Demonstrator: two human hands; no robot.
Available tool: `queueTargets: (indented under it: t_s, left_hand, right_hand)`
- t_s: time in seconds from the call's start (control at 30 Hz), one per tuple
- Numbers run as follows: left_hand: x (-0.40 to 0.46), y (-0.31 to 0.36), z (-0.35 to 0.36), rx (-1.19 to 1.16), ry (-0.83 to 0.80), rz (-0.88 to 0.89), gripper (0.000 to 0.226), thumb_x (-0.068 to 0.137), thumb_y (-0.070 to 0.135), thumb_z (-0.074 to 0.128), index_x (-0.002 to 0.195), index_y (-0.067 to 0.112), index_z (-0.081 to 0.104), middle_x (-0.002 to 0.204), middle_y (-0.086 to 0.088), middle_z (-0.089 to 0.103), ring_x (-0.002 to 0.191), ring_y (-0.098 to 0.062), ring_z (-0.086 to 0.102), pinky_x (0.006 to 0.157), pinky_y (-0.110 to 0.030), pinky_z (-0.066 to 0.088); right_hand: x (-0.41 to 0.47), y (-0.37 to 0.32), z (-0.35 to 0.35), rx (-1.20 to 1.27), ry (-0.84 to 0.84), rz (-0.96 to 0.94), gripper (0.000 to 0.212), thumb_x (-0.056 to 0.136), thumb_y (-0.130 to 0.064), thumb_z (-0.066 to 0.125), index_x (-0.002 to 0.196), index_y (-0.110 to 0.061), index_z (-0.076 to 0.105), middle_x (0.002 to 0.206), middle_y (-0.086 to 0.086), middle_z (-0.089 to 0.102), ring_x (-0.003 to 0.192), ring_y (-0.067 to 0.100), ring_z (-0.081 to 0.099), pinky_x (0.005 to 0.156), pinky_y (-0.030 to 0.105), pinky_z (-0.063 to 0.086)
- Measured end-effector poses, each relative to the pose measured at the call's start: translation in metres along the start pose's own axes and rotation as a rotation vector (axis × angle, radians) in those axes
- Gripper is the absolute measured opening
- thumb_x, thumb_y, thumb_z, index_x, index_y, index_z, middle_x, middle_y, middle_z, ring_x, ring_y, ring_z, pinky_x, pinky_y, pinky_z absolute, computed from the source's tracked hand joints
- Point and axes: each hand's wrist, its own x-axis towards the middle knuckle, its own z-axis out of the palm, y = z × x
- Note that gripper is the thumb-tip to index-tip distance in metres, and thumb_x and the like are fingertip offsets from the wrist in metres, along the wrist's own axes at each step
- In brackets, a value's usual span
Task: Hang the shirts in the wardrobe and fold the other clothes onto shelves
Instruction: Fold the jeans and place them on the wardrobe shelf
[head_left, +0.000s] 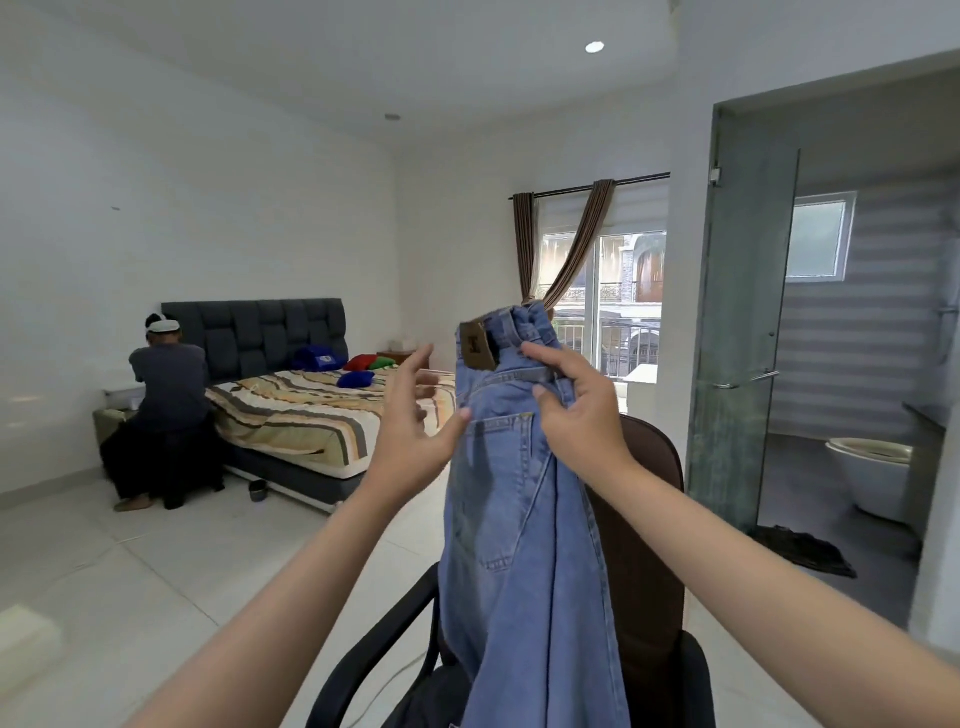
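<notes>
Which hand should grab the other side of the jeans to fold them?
Probably the left hand: it is open beside the jeans, thumb just touching. The right hand already pinches the waistband.

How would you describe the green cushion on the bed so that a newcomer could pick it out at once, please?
Find the bed with the dark tufted headboard against the left wall. Near its head lie small cushions: the green cushion sits between a red one and the bedside table, behind a blue one. It is the only green one.

Bed (291, 415) carries striped cover — blue, red, perhaps green cushions (355, 379).
</notes>
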Motion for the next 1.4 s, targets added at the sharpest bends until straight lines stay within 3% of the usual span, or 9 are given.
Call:
queueTargets:
  t_s: [0.27, 0.4, 0.53, 0.7, 0.97, 1.17, 1.23, 1.3, 1.4]
  left_hand:
    - [-0.014, -0.041, -0.010, -0.618, -0.272, -0.679, 0.053, 0.058, 0.008, 0.074, 0.105, 0.016, 0.051, 0.120, -0.008, 0.059, 0.124, -0.034, 0.047, 0.104, -0.045, 0.035]
    - [-0.012, -0.029, -0.005, -0.824, -0.424, -0.635, 0.049, 0.061, 0.003, 0.069, 0.107, 0.013, 0.054, 0.111, -0.010, 0.064, 0.107, -0.032, 0.058, 0.089, -0.044, 0.044]
    - [-0.004, -0.018, -0.008, -0.775, -0.387, -0.562, 0.023, 0.065, -0.001, 0.067, 0.077, 0.017, 0.059, 0.090, -0.004, 0.069, 0.085, -0.024, 0.065, 0.074, -0.034, 0.052]
    - [0.009, 0.002, -0.006, -0.811, -0.363, -0.498, 0.037, 0.064, -0.014, 0.069, 0.058, 0.020, 0.055, 0.079, -0.005, 0.066, 0.074, -0.022, 0.066, 0.065, -0.030, 0.053]
    - [0.037, 0.048, 0.028, -0.646, -0.299, -0.362, 0.035, 0.076, -0.016, 0.058, 0.093, 0.012, 0.071, 0.083, 0.003, 0.075, 0.076, -0.009, 0.070, 0.068, -0.018, 0.056]
    - [0.063, 0.067, 0.050, -0.612, -0.275, -0.326, 0.034, 0.077, -0.015, 0.058, 0.098, 0.010, 0.070, 0.088, -0.002, 0.071, 0.072, -0.010, 0.068, 0.068, -0.019, 0.056]
    - [0.071, 0.068, 0.052, -0.592, -0.272, -0.339, 0.033, 0.079, -0.012, 0.058, 0.093, 0.015, 0.070, 0.088, -0.004, 0.070, 0.075, -0.012, 0.067, 0.066, -0.019, 0.055]
    - [0.077, 0.066, 0.051, -0.591, -0.247, -0.355, 0.032, 0.081, -0.012, 0.057, 0.092, 0.016, 0.069, 0.087, -0.005, 0.069, 0.076, -0.015, 0.064, 0.065, -0.019, 0.055]
    - [0.085, 0.057, 0.048, -0.629, -0.210, -0.408, 0.033, 0.082, -0.014, 0.053, 0.098, 0.011, 0.067, 0.092, -0.009, 0.065, 0.082, -0.020, 0.062, 0.074, -0.025, 0.056]
  right_hand:
    - [0.043, -0.020, -0.027, 0.259, 0.000, 0.031, 0.048, 0.084, 0.018, 0.053, 0.115, -0.018, 0.060, 0.121, 0.006, 0.062, 0.119, 0.019, 0.058, 0.103, 0.041, 0.046]
    - [0.063, -0.030, -0.042, 0.300, 0.017, 0.052, 0.045, 0.084, 0.019, 0.051, 0.114, -0.013, 0.060, 0.119, 0.010, 0.062, 0.115, 0.024, 0.059, 0.099, 0.040, 0.049]
    - [0.074, -0.022, -0.063, 0.233, 0.048, 0.075, 0.044, 0.083, 0.017, 0.054, 0.111, -0.015, 0.063, 0.119, 0.012, 0.063, 0.115, 0.028, 0.060, 0.098, 0.042, 0.049]
    - [0.077, -0.002, -0.091, 0.223, 0.126, 0.191, 0.041, 0.085, 0.015, 0.054, 0.115, -0.012, 0.063, 0.120, 0.013, 0.063, 0.106, 0.024, 0.063, 0.088, 0.031, 0.055]
    - [0.065, 0.036, -0.122, 0.339, 0.262, 0.385, 0.046, 0.089, 0.009, 0.052, 0.127, -0.015, 0.058, 0.115, 0.006, 0.066, 0.095, 0.017, 0.067, 0.081, 0.030, 0.058]
    - [-0.002, 0.073, -0.108, 0.481, 0.233, 0.653, 0.069, 0.086, -0.048, 0.063, 0.145, -0.029, 0.034, 0.126, 0.005, 0.061, 0.114, 0.024, 0.060, 0.096, 0.041, 0.049]
    - [-0.029, 0.072, -0.095, 0.490, 0.161, 0.734, 0.083, 0.072, -0.071, 0.060, 0.140, -0.028, 0.042, 0.114, 0.009, 0.068, 0.101, 0.028, 0.066, 0.082, 0.040, 0.055]
    - [-0.050, 0.065, -0.081, 0.468, 0.128, 0.728, 0.078, 0.073, -0.074, 0.050, 0.136, -0.027, 0.046, 0.097, 0.010, 0.071, 0.080, 0.024, 0.068, 0.068, 0.035, 0.054]
    - [-0.072, 0.052, -0.057, 0.496, 0.110, 0.564, 0.095, 0.058, -0.078, 0.065, 0.138, -0.048, 0.024, 0.124, -0.006, 0.061, 0.100, 0.010, 0.067, 0.078, 0.025, 0.053]
